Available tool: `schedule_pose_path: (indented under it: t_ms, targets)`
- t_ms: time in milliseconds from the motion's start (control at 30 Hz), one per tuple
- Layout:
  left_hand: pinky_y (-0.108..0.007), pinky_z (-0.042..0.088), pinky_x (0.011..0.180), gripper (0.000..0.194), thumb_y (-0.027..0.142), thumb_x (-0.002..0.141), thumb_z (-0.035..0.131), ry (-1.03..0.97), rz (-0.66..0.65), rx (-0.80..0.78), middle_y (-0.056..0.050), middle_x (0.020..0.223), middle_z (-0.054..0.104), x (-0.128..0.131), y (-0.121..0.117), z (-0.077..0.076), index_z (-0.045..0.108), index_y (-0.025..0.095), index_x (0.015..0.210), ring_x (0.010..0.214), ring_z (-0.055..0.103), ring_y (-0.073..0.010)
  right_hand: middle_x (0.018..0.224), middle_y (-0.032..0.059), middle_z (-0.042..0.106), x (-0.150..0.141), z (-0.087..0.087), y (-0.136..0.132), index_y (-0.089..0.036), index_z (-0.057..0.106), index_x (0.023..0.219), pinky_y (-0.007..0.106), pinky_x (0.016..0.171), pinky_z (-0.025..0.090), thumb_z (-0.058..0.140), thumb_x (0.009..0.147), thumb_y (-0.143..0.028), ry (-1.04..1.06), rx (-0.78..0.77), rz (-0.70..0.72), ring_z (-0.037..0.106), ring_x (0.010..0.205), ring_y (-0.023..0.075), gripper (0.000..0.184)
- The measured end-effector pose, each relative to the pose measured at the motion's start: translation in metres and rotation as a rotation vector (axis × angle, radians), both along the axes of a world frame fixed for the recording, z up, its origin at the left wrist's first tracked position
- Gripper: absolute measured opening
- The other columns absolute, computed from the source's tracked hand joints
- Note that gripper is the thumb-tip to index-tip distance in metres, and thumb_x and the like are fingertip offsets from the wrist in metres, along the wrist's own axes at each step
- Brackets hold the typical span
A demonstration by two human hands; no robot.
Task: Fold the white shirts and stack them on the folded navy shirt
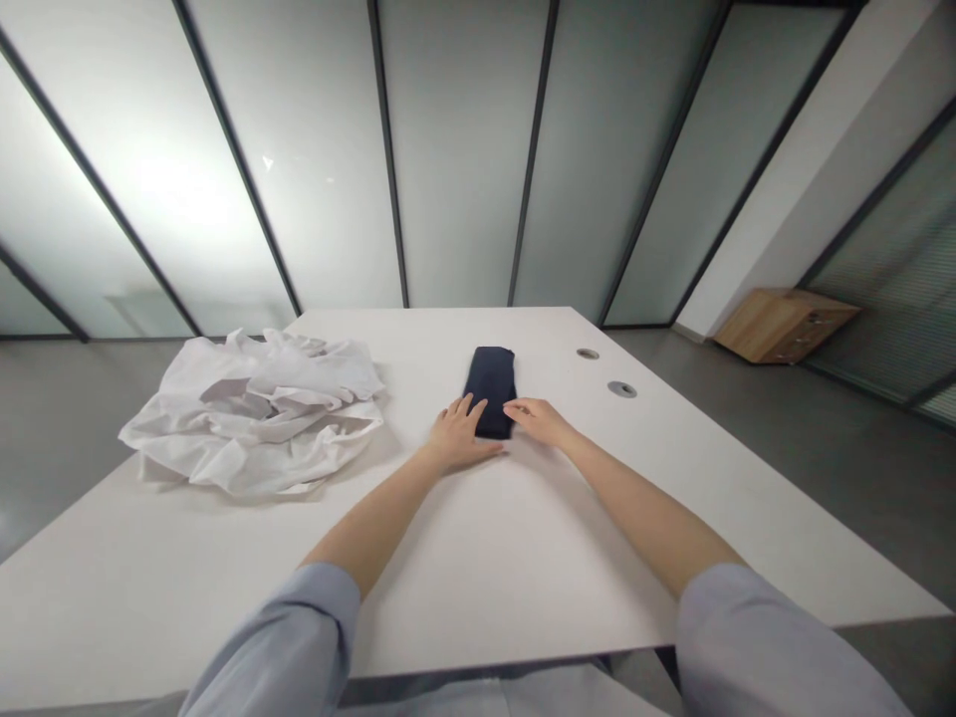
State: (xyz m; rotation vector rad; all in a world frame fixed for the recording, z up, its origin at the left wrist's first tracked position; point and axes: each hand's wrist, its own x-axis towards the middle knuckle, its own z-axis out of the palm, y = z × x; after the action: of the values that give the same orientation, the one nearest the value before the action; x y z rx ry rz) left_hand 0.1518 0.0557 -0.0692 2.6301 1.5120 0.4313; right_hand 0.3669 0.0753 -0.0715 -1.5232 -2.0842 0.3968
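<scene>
On my feed, the wearer's shirt is a pale blue-grey, soft matte cloth, with a wide, loose left sleeve (276, 637) and an equally loose right sleeve (777, 647), both ending in a soft edge around the elbows. Past those edges, the left forearm (373, 528) and right forearm (642, 508) are uncovered, down to a bare left hand (459, 435) and bare right hand (538, 421). At the near edge of my view sits a paler strip of the shirt front (508, 697), too blurred for me to pick out any seams.

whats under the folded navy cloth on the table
The folded navy cloth lies on the white table. The tabletop shows around it, but what's directly beneath is covered. The left hand and right hand hide its near end.
</scene>
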Motion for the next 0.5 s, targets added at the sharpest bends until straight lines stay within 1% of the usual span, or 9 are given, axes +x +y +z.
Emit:
schedule_pose_path:
  t_ms: [33,67,133,200,267,367,433,500]
  targets:
    - [-0.053,0.029,0.107,0.087,0.072,0.075,0.055,0.005,0.009,-0.023,-0.016,0.153,0.031,-0.001,0.002,-0.005,0.037,0.023,0.145,0.138,0.03,-0.0369,0.102,0.0072,0.07,-0.007,0.001,0.002,-0.023,0.072,0.099,0.035,0.084,0.046,0.046,0.089,-0.045,0.085,0.022,0.048,0.062,0.091,0.0229,0.035]
    - [-0.056,0.026,0.108,0.081,0.07,0.078,0.052,0.009,0.025,-0.042,-0.015,0.153,0.032,-0.004,0.004,-0.009,0.04,0.025,0.144,0.139,0.028,-0.0368,0.097,0.0065,0.071,-0.011,0.001,0.004,-0.022,0.072,0.095,0.033,0.081,0.046,0.046,0.088,-0.044,0.15,0.052,0.055,0.062,0.087,0.0217,0.034]
    - [-0.058,0.023,0.109,0.06,0.06,0.089,0.042,0.007,0.059,-0.075,-0.011,0.151,0.037,-0.01,0.01,-0.013,0.047,0.029,0.139,0.139,0.031,-0.034,0.089,0.0061,0.071,-0.016,-0.001,0.009,-0.02,0.071,0.087,0.032,0.077,0.046,0.048,0.085,-0.042,0.236,0.117,0.003,0.061,0.081,0.0205,0.031]
    - [-0.057,0.024,0.11,0.048,0.048,0.095,0.035,-0.008,0.069,-0.086,-0.007,0.15,0.041,-0.014,0.015,-0.014,0.05,0.03,0.137,0.138,0.034,-0.0303,0.082,0.0051,0.07,-0.017,-0.007,0.014,-0.019,0.068,0.08,0.031,0.074,0.045,0.047,0.082,-0.041,0.317,0.14,-0.072,0.06,0.077,0.0197,0.031]
    - [-0.055,0.026,0.11,0.046,0.04,0.094,0.038,-0.007,0.058,-0.081,-0.007,0.148,0.043,-0.017,0.018,-0.013,0.05,0.03,0.137,0.137,0.036,-0.0288,0.076,0.0038,0.068,-0.016,-0.014,0.016,-0.019,0.066,0.074,0.031,0.072,0.044,0.045,0.08,-0.04,0.389,0.128,-0.129,0.059,0.073,0.0194,0.03]
    - [-0.05,0.031,0.11,0.051,0.031,0.089,0.046,0.022,0.019,-0.076,-0.01,0.147,0.045,-0.017,0.017,-0.009,0.05,0.024,0.138,0.135,0.04,-0.0287,0.068,0.0024,0.064,-0.014,-0.02,0.016,-0.02,0.062,0.068,0.03,0.07,0.043,0.044,0.077,-0.039,0.463,0.114,-0.18,0.057,0.07,0.0193,0.027]
    - [-0.044,0.034,0.109,0.05,0.026,0.086,0.048,0.029,-0.034,-0.084,-0.011,0.143,0.049,-0.017,0.014,-0.006,0.053,0.02,0.135,0.133,0.044,-0.0274,0.066,0.0021,0.063,-0.012,-0.02,0.015,-0.021,0.059,0.066,0.03,0.069,0.043,0.043,0.077,-0.039,0.505,0.141,-0.22,0.057,0.069,0.0193,0.026]
    - [-0.038,0.037,0.107,0.044,0.024,0.086,0.046,-0.005,-0.093,-0.096,-0.01,0.135,0.057,-0.016,0.012,-0.003,0.06,0.019,0.128,0.127,0.051,-0.0252,0.067,0.0026,0.062,-0.01,-0.018,0.014,-0.021,0.058,0.066,0.03,0.068,0.043,0.043,0.078,-0.04,0.525,0.192,-0.269,0.056,0.069,0.0194,0.027]
